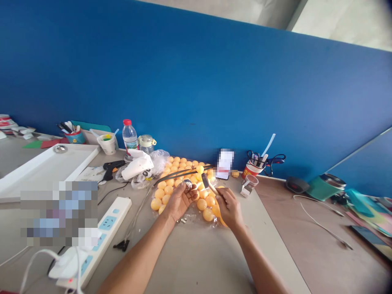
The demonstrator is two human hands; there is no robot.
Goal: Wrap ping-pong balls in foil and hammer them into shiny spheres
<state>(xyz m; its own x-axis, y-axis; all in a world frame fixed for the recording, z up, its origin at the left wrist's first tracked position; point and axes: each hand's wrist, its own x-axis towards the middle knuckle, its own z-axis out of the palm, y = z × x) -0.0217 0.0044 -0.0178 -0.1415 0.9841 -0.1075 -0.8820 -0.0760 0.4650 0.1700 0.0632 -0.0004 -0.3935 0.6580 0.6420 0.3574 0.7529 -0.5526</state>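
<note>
Tabletop [196, 261] carries many small things, and 2 bare hands are above its middle part. The left hand [180, 200] has its palm turned up; its fingers are half curled, and the thumb and fingertips are gripping a small silver piece [188, 185], shiny and rounded, but too small for telling its exact kind. The right hand [229, 207] is just to the right of it, with fingers closed around the pale handle of a tool [205, 181] with a dark head. This head is near the silver piece; I cannot tell whether these 2 are touching. Under and behind the hands lie many orange balls [208, 214] in clear plastic, and black straps [173, 175] cross over them. Beside the left wrist, a few silver bits [183, 221] lie loose. Behind the balls, a phone [225, 163] leans upright near the blue partition [196, 81], its screen blurred. To the right of the phone stands a red and white cup [252, 168] with pens. On the left side are a bottle [130, 136] with a red cap, a black and orange glue gun [112, 168], and a white power strip [107, 224], placed diagonally, with a white plug [69, 261] at its near end. Farther left lies a white tray [92, 153], and 1 silver dish [60, 149] is at its far end.
</note>
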